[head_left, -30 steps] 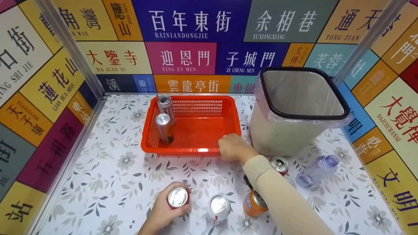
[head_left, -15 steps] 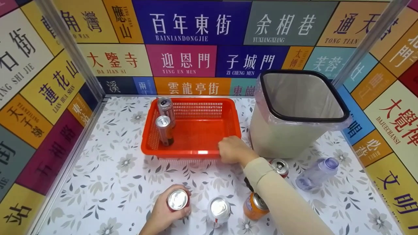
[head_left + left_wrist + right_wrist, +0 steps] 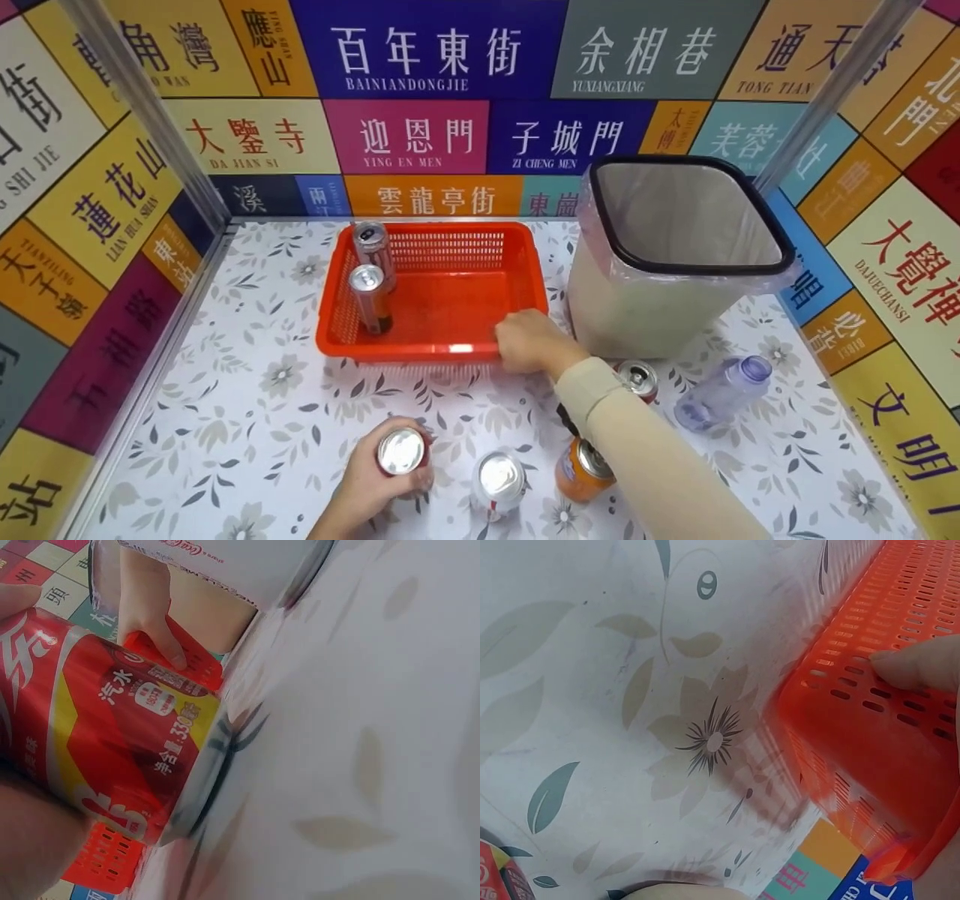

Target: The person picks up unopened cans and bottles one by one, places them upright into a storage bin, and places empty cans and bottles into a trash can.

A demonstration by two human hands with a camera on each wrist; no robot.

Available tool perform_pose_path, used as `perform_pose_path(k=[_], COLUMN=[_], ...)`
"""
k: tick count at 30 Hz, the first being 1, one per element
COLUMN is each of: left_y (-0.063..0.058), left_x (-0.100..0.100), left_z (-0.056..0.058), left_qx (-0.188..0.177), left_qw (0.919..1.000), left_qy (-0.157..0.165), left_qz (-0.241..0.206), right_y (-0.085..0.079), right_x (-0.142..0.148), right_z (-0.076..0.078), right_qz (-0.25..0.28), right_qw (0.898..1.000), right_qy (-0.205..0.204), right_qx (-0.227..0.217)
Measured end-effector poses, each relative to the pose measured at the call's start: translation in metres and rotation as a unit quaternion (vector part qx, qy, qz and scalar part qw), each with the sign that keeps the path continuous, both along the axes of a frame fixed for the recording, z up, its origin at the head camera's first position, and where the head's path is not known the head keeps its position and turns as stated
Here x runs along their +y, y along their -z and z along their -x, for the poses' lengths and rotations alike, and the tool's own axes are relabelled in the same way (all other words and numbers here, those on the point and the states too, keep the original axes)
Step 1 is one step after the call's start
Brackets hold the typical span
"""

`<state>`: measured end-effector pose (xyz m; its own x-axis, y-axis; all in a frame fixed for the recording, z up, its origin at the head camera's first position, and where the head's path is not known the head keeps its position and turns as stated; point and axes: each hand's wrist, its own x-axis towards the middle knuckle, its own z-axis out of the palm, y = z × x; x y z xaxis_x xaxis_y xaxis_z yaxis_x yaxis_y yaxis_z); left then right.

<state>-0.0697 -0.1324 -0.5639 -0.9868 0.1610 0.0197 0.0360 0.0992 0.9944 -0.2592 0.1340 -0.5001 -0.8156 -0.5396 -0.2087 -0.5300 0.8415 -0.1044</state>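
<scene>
My left hand [image 3: 360, 484] holds a red soda can [image 3: 401, 452] with a silver top near the front of the table. In the left wrist view the can [image 3: 120, 727] shows yellow bands and white lettering, with its base close to the cloth. My right hand [image 3: 534, 343] grips the near right corner of a red plastic basket [image 3: 405, 351]; the right wrist view shows the thumb [image 3: 911, 664] against its slotted wall. Two slim cans, a silver-pink can [image 3: 375, 251] and an orange-and-dark can [image 3: 371, 300], stand at the basket's left end.
A white can [image 3: 499, 484] stands between the forearms. An orange can [image 3: 581, 472], a red can [image 3: 637, 381] and a dark object are partly hidden by the right sleeve. A purple bottle [image 3: 720, 394] lies right, near a lined bin [image 3: 645, 315]. Sign-patterned walls enclose the table.
The head view has shifted slightly. Both hands keep their holds, and no object has visibly moved on the table.
</scene>
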Motion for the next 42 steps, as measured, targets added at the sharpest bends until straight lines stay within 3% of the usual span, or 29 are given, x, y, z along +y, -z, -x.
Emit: perform_pose_path(k=[10, 15, 22, 27, 32, 36, 42], left_y=[-0.029, -0.051, -0.083, -0.101, -0.114, -0.124, -0.126], left_x=[-0.009, -0.008, -0.004, 0.004, 0.010, 0.016, 0.028], left_z=[0.018, 0.028, 0.053, 0.075, 0.098, 0.120, 0.159], left_qx=[0.042, 0.076, 0.157, 0.180, 0.171, 0.141, 0.104], left_qw=[0.9987, 0.9963, 0.9869, 0.9816, 0.9809, 0.9830, 0.9823], left_qy=[-0.022, -0.033, -0.025, -0.029, -0.053, -0.092, -0.145], left_qz=[-0.017, -0.021, -0.028, -0.057, -0.076, -0.073, -0.057], right_y=[0.003, 0.006, 0.003, -0.002, -0.002, -0.002, -0.002], right_x=[-0.002, -0.004, -0.007, -0.007, -0.006, -0.006, -0.003], right_z=[0.000, -0.001, 0.001, 0.002, 0.001, 0.001, 0.000], right_qz=[-0.004, -0.005, -0.011, -0.017, -0.021, -0.016, -0.011], right_qw=[1.000, 1.000, 1.000, 1.000, 1.000, 1.000, 1.000], right_qy=[0.006, -0.015, -0.015, 0.001, 0.008, 0.005, 0.004], right_qx=[-0.005, 0.016, 0.019, 0.007, 0.004, 0.003, 0.006])
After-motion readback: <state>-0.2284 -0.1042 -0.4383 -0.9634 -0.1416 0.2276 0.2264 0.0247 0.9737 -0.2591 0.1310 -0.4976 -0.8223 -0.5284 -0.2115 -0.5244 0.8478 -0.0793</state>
